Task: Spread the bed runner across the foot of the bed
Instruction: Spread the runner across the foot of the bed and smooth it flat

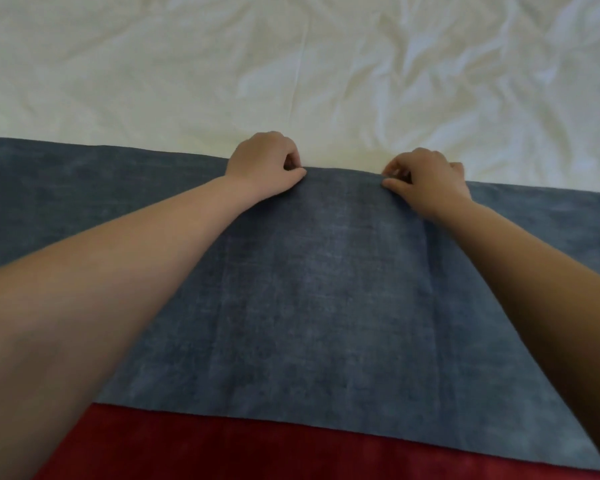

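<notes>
The bed runner (319,289) is a wide blue-grey cloth with a dark red band (239,452) along its near edge. It lies flat across the bed from left to right, over a white crumpled sheet (291,64). My left hand (264,164) pinches the runner's far edge between thumb and curled fingers, left of centre. A little to the right, my right hand (426,178) pinches the same far edge. The cloth between the two hands is slightly raised, and a faint crease runs toward me below the right hand.
The white sheet fills the whole far half of the view, with many wrinkles on the right side. Both forearms reach over the runner from the bottom corners. No other objects show.
</notes>
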